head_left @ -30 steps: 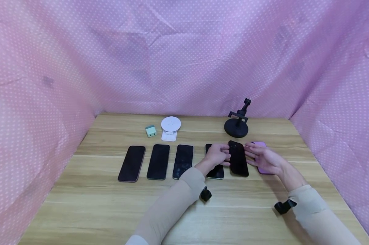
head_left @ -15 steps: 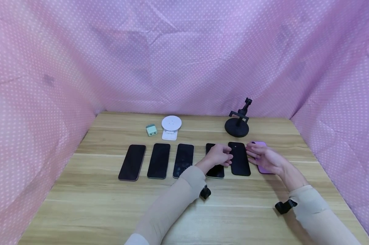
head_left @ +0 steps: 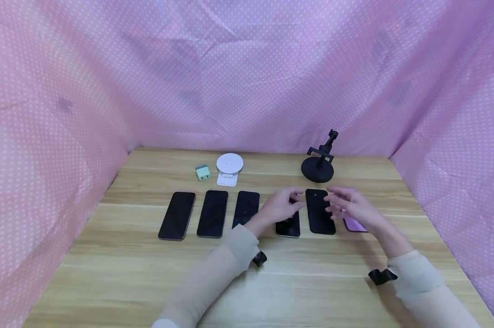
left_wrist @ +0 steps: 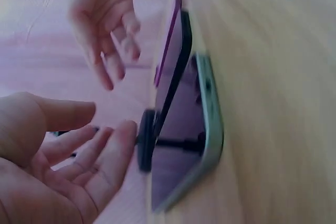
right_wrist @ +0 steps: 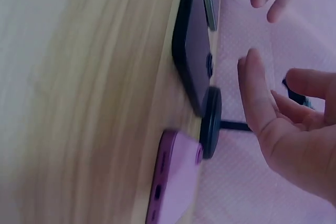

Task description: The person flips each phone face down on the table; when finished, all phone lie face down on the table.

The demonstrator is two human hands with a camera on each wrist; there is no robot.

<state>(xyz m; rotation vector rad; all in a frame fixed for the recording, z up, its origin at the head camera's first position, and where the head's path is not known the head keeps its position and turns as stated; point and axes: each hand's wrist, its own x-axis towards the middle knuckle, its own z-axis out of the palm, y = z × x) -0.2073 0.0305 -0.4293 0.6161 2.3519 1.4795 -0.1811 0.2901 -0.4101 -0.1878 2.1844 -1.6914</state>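
My left hand (head_left: 280,206) hovers over a phone (head_left: 288,229) that lies screen up, hiding part of it. Its fingers are loosely bent and hold nothing. To the right of that lies a black phone (head_left: 317,216), flat with its camera side up. My right hand (head_left: 355,208) is raised over the gap between the black phone and a purple phone (head_left: 355,226), covering much of the purple one. In the right wrist view the purple phone (right_wrist: 176,177) also lies back side up, and the right fingers stay apart from both phones, relaxed and empty.
Further left, three dark phones lie screen up in the same row: one phone (head_left: 177,216), a second (head_left: 212,214) and a third (head_left: 246,207). Behind them stand a mint plug adapter (head_left: 203,172), a white round stand (head_left: 229,163) and a black phone holder (head_left: 317,169).
The black phone went from slightly tilted between both hands to flat on the table. Both hands have let go; the left has drawn back leftward, the right has lifted a little.
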